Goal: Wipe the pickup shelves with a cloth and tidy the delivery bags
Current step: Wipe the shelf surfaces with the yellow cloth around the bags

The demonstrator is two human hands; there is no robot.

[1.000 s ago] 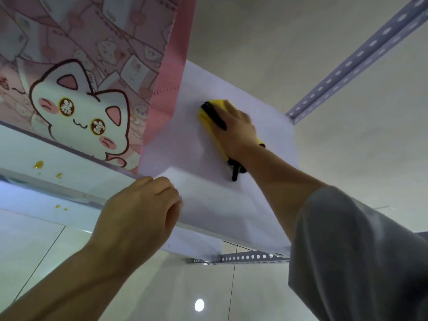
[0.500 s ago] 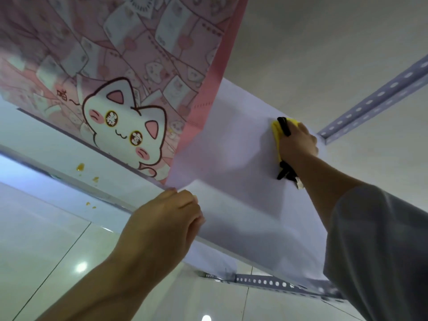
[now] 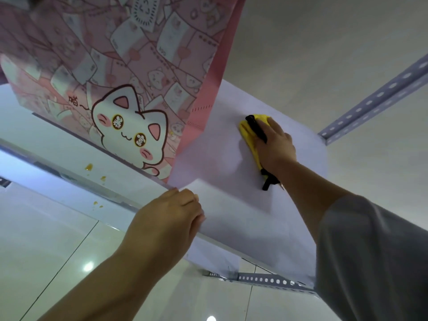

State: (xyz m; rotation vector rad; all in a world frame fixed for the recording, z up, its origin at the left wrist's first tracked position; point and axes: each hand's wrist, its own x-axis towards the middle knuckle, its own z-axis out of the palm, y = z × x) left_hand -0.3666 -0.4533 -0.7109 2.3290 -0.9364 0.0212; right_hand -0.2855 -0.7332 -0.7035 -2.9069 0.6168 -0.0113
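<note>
Wiping was the step in hand, by my judgement: the right hand pressed a yellow cloth flat on the white shelf, to the right of the pink delivery bag, with its fingers spread over the cloth and not closed around it. A black strap or edge of the cloth ran under the palm and came out near the wrist. The bag stood on the shelf, and I think it stood to one side so that the bare part beside it was free for the cloth. The left hand rested at the front edge of the shelf, just below the bag's near corner, its fingers curled together; whether they gripped the edge or only leaned on it I could not tell, but it probably steadied the person or the shelf. On the bag a white cartoon cat was printed, with one Chinese character beside its ear and small drawn banknotes marked "100"; the signs in the cat's eyes were too small to read. Below and left of the bag some yellow spots remained on a lower surface.
</note>
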